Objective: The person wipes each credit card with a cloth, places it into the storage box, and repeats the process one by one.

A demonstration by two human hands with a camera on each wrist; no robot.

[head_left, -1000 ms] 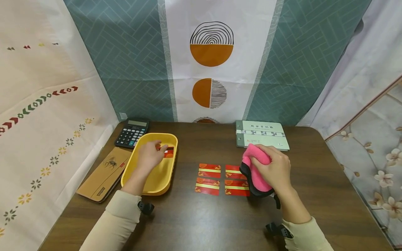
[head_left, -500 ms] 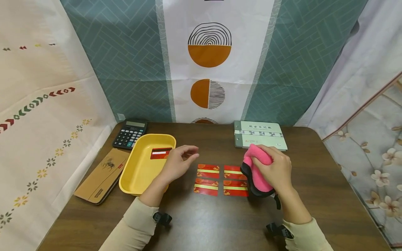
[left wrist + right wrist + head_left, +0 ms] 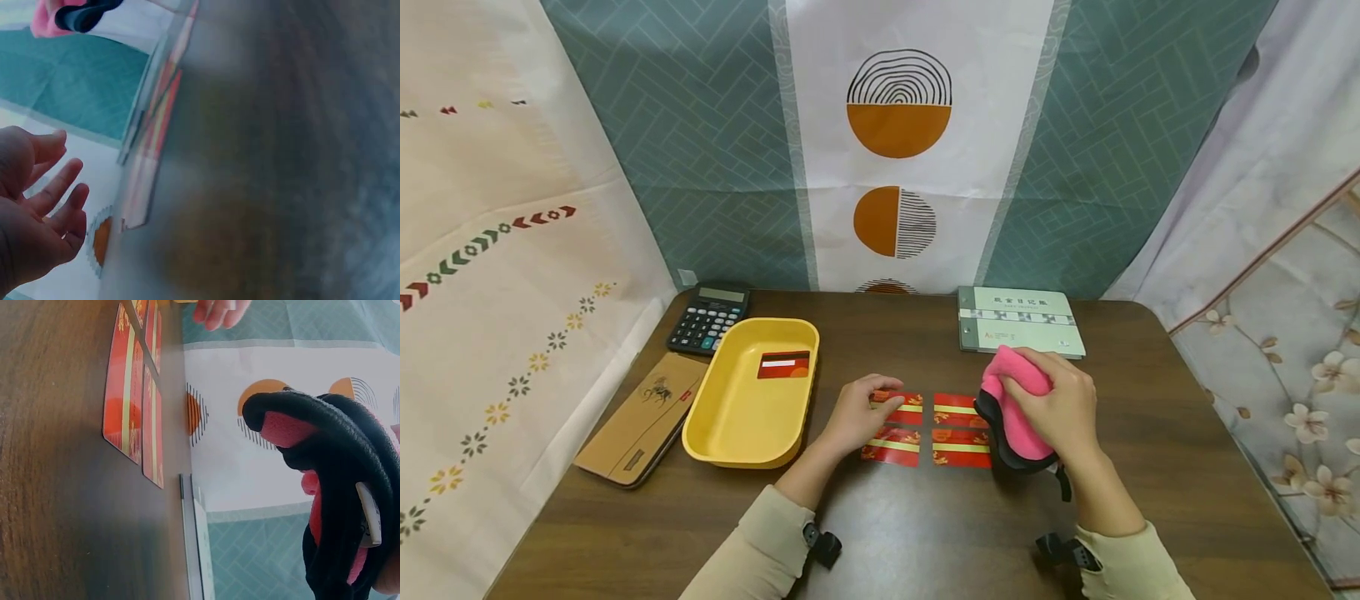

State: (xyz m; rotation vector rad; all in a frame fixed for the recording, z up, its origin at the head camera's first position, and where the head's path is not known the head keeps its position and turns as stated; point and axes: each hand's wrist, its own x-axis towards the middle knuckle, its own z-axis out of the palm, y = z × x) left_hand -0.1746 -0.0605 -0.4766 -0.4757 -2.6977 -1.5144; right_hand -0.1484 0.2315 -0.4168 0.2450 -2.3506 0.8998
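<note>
My left hand (image 3: 861,414) hovers over the left side of several red cards with a pale yellow stripe, laid in two rows on the table. In the left wrist view its fingers (image 3: 74,194) are loosely bent with nothing between them. The lower right card (image 3: 961,448) lies fully in sight; the upper left one is partly hidden by my hand. My right hand (image 3: 1060,400) grips a soft pink fleecy piece with black backing (image 3: 1017,408), held just right of the cards. One red card with a black and white strip (image 3: 783,364) lies inside the yellow tray (image 3: 694,442).
Left of the tray lies a tan wallet (image 3: 643,417) with a horse print. A black calculator (image 3: 709,320) stands behind it. At the back right is a pale green account book (image 3: 1022,321). Patterned cloth (image 3: 730,167) hangs behind the table (image 3: 880,533).
My left hand has left the yellow tray and moved right and toward me, over the red cards. The right hand keeps the pink piece in nearly the same spot.
</note>
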